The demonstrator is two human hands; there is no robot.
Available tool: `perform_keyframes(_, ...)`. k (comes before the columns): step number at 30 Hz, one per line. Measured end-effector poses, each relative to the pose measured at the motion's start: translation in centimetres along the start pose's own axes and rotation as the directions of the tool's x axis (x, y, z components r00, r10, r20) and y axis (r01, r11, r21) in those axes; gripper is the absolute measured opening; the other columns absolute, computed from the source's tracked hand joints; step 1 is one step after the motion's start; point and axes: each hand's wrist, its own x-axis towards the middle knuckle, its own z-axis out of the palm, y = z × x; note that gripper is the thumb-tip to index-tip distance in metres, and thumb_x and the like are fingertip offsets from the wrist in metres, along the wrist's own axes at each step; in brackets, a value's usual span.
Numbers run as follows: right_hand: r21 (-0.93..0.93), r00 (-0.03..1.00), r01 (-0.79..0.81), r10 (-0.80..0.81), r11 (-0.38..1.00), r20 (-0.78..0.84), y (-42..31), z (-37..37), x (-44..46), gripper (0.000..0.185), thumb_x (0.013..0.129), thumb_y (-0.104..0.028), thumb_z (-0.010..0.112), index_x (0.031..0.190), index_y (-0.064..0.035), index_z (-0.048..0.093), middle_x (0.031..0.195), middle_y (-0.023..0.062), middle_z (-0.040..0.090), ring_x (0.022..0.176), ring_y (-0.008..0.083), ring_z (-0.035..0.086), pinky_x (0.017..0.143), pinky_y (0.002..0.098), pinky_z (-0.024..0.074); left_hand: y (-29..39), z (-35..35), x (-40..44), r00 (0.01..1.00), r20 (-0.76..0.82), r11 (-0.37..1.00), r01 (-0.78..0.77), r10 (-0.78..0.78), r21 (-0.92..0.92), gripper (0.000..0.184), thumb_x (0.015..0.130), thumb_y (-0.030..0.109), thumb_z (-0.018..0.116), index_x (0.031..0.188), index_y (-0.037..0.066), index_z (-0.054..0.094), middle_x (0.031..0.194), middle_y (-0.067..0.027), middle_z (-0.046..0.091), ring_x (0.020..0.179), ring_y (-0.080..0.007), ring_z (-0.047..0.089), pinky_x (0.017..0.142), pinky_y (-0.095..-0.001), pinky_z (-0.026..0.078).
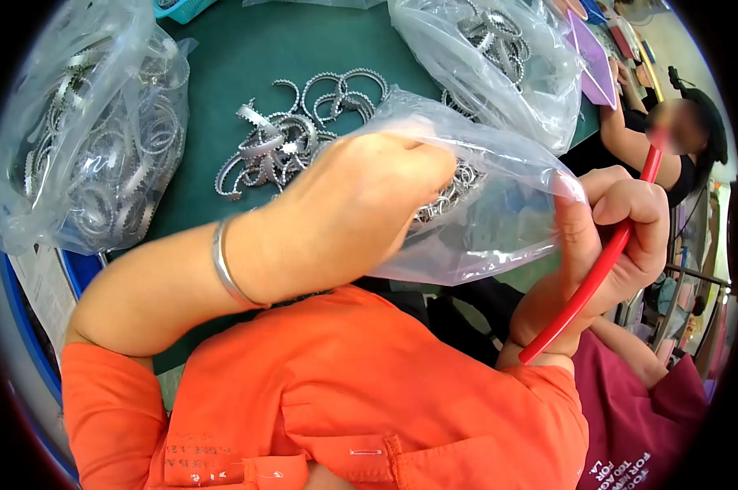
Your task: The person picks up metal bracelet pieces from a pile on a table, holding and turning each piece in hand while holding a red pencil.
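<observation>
My left hand [377,192], with a silver bangle [222,261] on its wrist, is closed at the near edge of a clear plastic bag [508,233]. The plastic covers part of its fingers, and its fingertips are hidden. Small silver metal pieces [446,200] show inside the bag, beside that hand. My right hand [618,216] pinches the bag's other side between thumb and fingers. A red rod [581,294] runs slantwise through the same hand. Behind my left hand lies a loose pile of silver rings with toothed edges [279,147], some of them open bands.
A large clear bag of similar rings [99,155] stands at the left. Another filled bag [508,65] lies at the back right on the green table [222,65]. Past a purple tray [593,61] sits another person [642,151]. Someone in a maroon shirt [630,408] is close on my right.
</observation>
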Motion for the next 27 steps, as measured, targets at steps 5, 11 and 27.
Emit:
perform_keyframes(5, -0.006, 0.995, -0.100, 0.100, 0.995, -0.004, -0.2, -0.1, -0.3, 0.031, 0.067, 0.009, 0.069, 0.068, -0.0053, 0.042, 0.061, 0.0013, 0.046, 0.053, 0.0079, 0.044, 0.050, 0.0183, 0.0339, 2.7, -0.3, -0.3, 0.779, 0.276, 0.409, 0.552, -0.562, -0.726, 0.013, 0.086, 0.001, 0.052, 0.095, -0.004, 0.061, 0.086, -0.0070, 0.061, 0.075, -0.0105, 0.059, 0.061, -0.0222, 0.050)
perform_keyframes(11, -0.014, 0.986, -0.163, 0.164, 0.986, 0.032, -0.2, -0.8, -1.0, 0.030, 0.069, 0.009, 0.067, 0.069, -0.0056, 0.041, 0.063, 0.0014, 0.048, 0.056, 0.0067, 0.043, 0.053, 0.0178, 0.0347, 2.9, -0.4, -1.1, 0.729, 0.360, 0.074, 0.488, -0.582, -0.869, 0.022, 0.088, -0.001, 0.046, 0.107, -0.007, 0.056, 0.095, -0.0131, 0.060, 0.088, -0.0202, 0.062, 0.076, -0.0277, 0.053)
perform_keyframes(27, -0.097, 0.978, -0.197, 0.203, 0.976, 0.051, 0.6, -1.9, -4.1, 0.024, 0.072, 0.008, 0.066, 0.072, -0.0024, 0.044, 0.067, 0.0053, 0.053, 0.058, 0.0089, 0.048, 0.054, 0.0189, 0.0387, 3.4, 0.3, -1.8, 0.804, 0.321, 0.098, 0.421, -0.500, -0.902, 0.025, 0.082, -0.005, 0.056, 0.107, -0.008, 0.055, 0.096, -0.0150, 0.061, 0.088, -0.0225, 0.063, 0.076, -0.0271, 0.053)
